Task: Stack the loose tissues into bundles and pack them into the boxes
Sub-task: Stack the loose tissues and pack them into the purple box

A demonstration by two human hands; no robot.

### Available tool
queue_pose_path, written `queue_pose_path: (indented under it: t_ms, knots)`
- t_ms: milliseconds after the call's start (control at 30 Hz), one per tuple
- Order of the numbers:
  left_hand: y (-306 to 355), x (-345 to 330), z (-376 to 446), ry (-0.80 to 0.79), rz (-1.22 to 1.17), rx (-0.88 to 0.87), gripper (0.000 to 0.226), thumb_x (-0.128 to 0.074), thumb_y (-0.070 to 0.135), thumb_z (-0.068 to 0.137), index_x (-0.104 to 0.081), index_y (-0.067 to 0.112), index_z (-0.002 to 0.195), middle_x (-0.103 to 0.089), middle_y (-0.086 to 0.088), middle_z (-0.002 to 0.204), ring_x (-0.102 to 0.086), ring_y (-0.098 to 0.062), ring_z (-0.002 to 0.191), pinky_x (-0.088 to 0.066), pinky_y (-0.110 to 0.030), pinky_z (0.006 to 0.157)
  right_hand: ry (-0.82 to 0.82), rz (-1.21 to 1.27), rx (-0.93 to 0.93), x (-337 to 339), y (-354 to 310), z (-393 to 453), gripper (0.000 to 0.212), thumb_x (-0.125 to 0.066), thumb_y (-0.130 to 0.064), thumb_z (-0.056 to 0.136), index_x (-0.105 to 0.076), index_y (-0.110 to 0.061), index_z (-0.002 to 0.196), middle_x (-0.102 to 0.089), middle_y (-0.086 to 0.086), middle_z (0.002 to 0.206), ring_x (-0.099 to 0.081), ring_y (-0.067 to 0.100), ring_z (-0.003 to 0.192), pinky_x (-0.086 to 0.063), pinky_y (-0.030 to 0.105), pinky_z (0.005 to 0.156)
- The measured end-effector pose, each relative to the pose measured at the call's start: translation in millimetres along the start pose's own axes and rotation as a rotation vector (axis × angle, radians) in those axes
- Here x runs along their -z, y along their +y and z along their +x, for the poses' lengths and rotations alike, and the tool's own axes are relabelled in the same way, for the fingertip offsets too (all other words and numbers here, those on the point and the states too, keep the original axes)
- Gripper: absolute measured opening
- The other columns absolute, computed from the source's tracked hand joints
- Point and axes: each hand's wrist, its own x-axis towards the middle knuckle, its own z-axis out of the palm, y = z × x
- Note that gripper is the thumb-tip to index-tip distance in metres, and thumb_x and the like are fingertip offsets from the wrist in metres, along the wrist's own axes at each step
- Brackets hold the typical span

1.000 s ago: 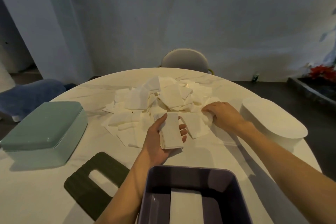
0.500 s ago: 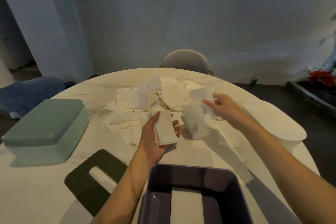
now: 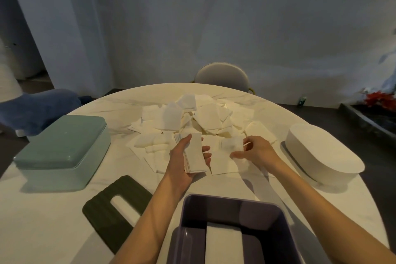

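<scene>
Left hand (image 3: 186,157): a tissue bundle (image 3: 194,153) is being gripped, long axis running near-to-far.
Right hand (image 3: 256,152): a single tissue (image 3: 231,146) is being pinched just right of the bundle.
Purple box (image 3: 232,206): lying open, near of both hands.

Loose white tissues (image 3: 192,120) heaped mid-table toward the far edge. Neat bundle (image 3: 194,154) held above the table. Open purple box (image 3: 231,210) at near edge contains a flat white stack (image 3: 224,244).

purple box (image 3: 231,210) open-topped, bare table (image 3: 53,221) left
</scene>
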Motion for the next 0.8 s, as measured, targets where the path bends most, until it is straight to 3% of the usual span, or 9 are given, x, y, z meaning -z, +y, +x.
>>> queue_pose_path:
  t_ms: [100, 200, 267, 333, 400, 500, 567, 700, 800]
  knots:
    - [4.8, 1.2, 1.5, 0.053, 0.069, -0.039, 0.047, -0.063, 0.051, 0.094, -0.068, 0.013, 0.122, -0.073, -0.016, 0.102, -0.068, -0.028, 0.083, -0.057, -0.041, 0.081, -0.081, 0.063, 0.112, 12.1, -5.4, -4.6, 0.036, -0.081, -0.043, 0.082, -0.069, -0.026, 0.111, -0.068, -0.006, 0.106, -0.061, 0.016, 0.092, -0.053, 0.033, 0.086]
    - [11.8, -1.3, 1.3, 0.072, 0.111, -0.102, 0.043, -0.057, 0.048, 0.100, -0.066, 0.010, 0.116, -0.071, -0.017, 0.092, -0.066, -0.026, 0.075, -0.056, -0.036, 0.069, -0.210, 0.201, 0.215, 39.0, -22.8, -20.5, 0.036, -0.075, -0.040, 0.088, -0.063, -0.039, 0.123, -0.066, -0.020, 0.116, -0.064, 0.007, 0.102, -0.051, 0.026, 0.091]
    - [14.0, -0.9, 1.7, 0.059, 0.099, -0.084, 0.042, -0.054, 0.047, 0.102, -0.064, 0.008, 0.114, -0.068, -0.016, 0.088, -0.065, -0.026, 0.073, -0.057, -0.035, 0.064, -0.298, 0.291, 0.296, 53.2, -34.7, -30.7, 0.038, -0.074, -0.038, 0.088, -0.060, -0.045, 0.123, -0.068, -0.028, 0.115, -0.067, 0.000, 0.105, -0.055, 0.018, 0.085]
    - [12.3, -1.6, 1.7, 0.022, 0.114, -0.007, 0.046, -0.055, 0.049, 0.101, -0.063, 0.010, 0.124, -0.070, -0.017, 0.093, -0.067, -0.029, 0.083, -0.059, -0.040, 0.074, -0.352, 0.339, 0.347, 58.4, -43.5, -36.5, 0.038, -0.073, -0.033, 0.088, -0.061, -0.046, 0.121, -0.070, -0.031, 0.110, -0.066, -0.006, 0.104, -0.054, 0.012, 0.076]
    - [7.8, -2.4, 2.4, -0.053, 0.138, 0.078, 0.052, -0.057, 0.051, 0.099, -0.062, 0.013, 0.135, -0.072, -0.018, 0.106, -0.068, -0.034, 0.099, -0.053, -0.049, 0.094, -0.384, 0.318, 0.376, 57.3, -52.2, -38.1, 0.036, -0.074, -0.033, 0.086, -0.063, -0.045, 0.119, -0.070, -0.031, 0.107, -0.067, -0.006, 0.103, -0.054, 0.011, 0.074]
    - [4.8, -8.8, -4.1, -0.223, 0.153, 0.124, 0.055, -0.045, 0.063, 0.098, -0.066, 0.021, 0.128, -0.073, -0.012, 0.106, -0.071, -0.029, 0.096, -0.057, -0.042, 0.085, -0.445, 0.238, 0.409, 52.4, -59.9, -36.3, 0.041, -0.075, -0.042, 0.080, -0.063, -0.044, 0.120, -0.069, -0.031, 0.109, -0.066, -0.004, 0.105, -0.055, 0.012, 0.081]
    - [2.0, -12.0, -7.6, -0.347, 0.153, 0.155, 0.075, -0.035, 0.079, 0.091, -0.063, 0.025, 0.134, -0.071, -0.016, 0.115, -0.070, -0.034, 0.102, -0.058, -0.049, 0.087, -0.456, 0.171, 0.441, 48.8, -62.9, -34.6, 0.039, -0.075, -0.045, 0.081, -0.062, -0.045, 0.118, -0.067, -0.035, 0.107, -0.064, -0.006, 0.104, -0.055, 0.013, 0.084]
    - [-0.9, -14.7, -6.4, -0.608, 0.118, 0.271, 0.120, -0.065, 0.089, 0.065, -0.037, 0.014, 0.155, -0.061, -0.025, 0.132, -0.065, -0.040, 0.115, -0.052, -0.053, 0.099, -0.394, 0.126, 0.536, 39.8, -67.9, -29.4, 0.026, -0.074, -0.035, 0.089, -0.061, -0.047, 0.108, -0.066, -0.037, 0.096, -0.063, -0.008, 0.097, -0.048, 0.004, 0.074]
    - [-0.8, -16.1, -4.9, -0.695, 0.020, 0.310, 0.114, -0.075, 0.085, 0.059, -0.053, 0.011, 0.142, -0.063, -0.023, 0.130, -0.066, -0.036, 0.112, -0.051, -0.050, 0.102, -0.376, 0.112, 0.531, 34.3, -71.5, -27.1, 0.024, -0.072, -0.041, 0.089, -0.059, -0.047, 0.108, -0.063, -0.031, 0.102, -0.064, -0.001, 0.095, -0.049, 0.004, 0.073]
